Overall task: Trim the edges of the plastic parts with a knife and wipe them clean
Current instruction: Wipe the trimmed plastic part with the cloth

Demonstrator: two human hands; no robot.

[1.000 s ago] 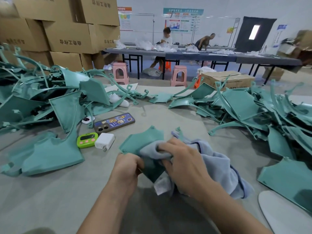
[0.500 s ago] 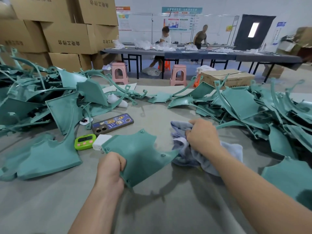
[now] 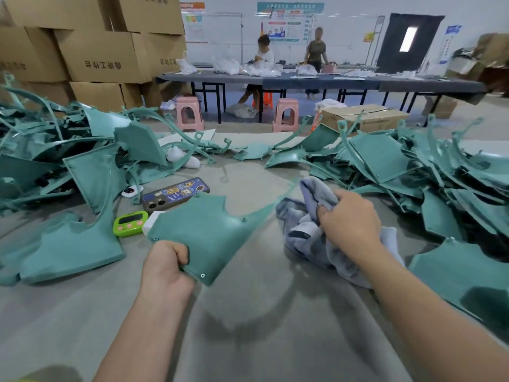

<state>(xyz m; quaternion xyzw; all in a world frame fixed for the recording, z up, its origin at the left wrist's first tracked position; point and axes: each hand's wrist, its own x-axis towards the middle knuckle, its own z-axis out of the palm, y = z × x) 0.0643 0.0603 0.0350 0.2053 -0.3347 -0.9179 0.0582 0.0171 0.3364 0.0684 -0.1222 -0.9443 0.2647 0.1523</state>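
Observation:
My left hand (image 3: 166, 267) grips the near edge of a flat teal plastic part (image 3: 205, 230), holding it just above the grey table with its long thin tip pointing right. My right hand (image 3: 348, 220) grips a bunched blue-grey cloth (image 3: 308, 232) to the right of the part, apart from it. The cloth trails down onto the table under my right forearm. No knife is in view.
Piles of teal plastic parts lie at the left (image 3: 68, 161) and right (image 3: 413, 172). A phone (image 3: 176, 193), a green timer (image 3: 129, 223) and a white block (image 3: 150, 219) sit behind the held part. Cardboard boxes (image 3: 102, 53) stand at the back left; two people work at a far table (image 3: 316, 79).
My right hand pulled the cloth off the part and moved right. My left hand turned the part flat and shifted it left, leaving its whole face uncovered.

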